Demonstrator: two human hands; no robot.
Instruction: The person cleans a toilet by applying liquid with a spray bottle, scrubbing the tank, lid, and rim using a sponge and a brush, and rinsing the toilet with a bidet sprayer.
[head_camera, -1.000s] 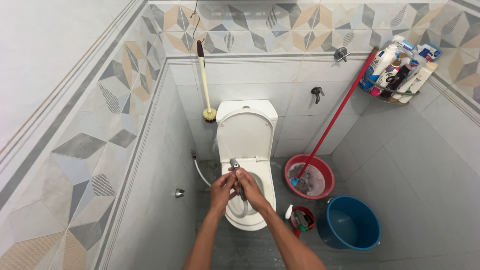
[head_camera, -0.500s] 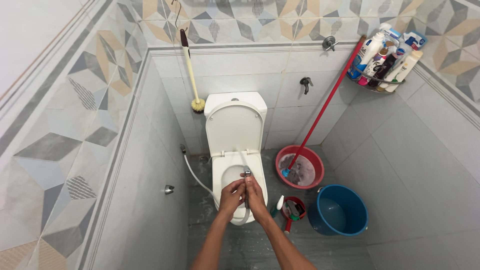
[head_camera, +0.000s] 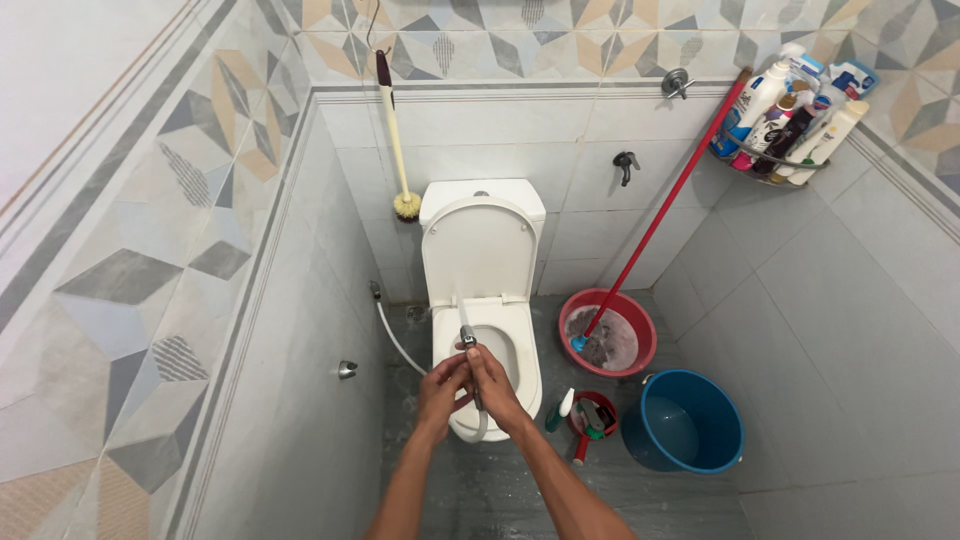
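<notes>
Both hands closed round the spray nozzle (head_camera: 468, 338): left hand (head_camera: 443, 385), right hand (head_camera: 493, 385), equally near. Nozzle pointing straight ahead over the toilet bowl (head_camera: 525, 350).

- A single head-worn view looks steeply down and forward from standing height into a narrow tiled stall.
- It faces the back wall, with the toilet (head_camera: 482, 300) centred and the side walls converging toward it.
- Both forearms enter from the bottom edge; the left hand (head_camera: 442, 385) and right hand (head_camera: 492, 385) sit nearest, low in the centre.
- No second view shares the scene.
</notes>
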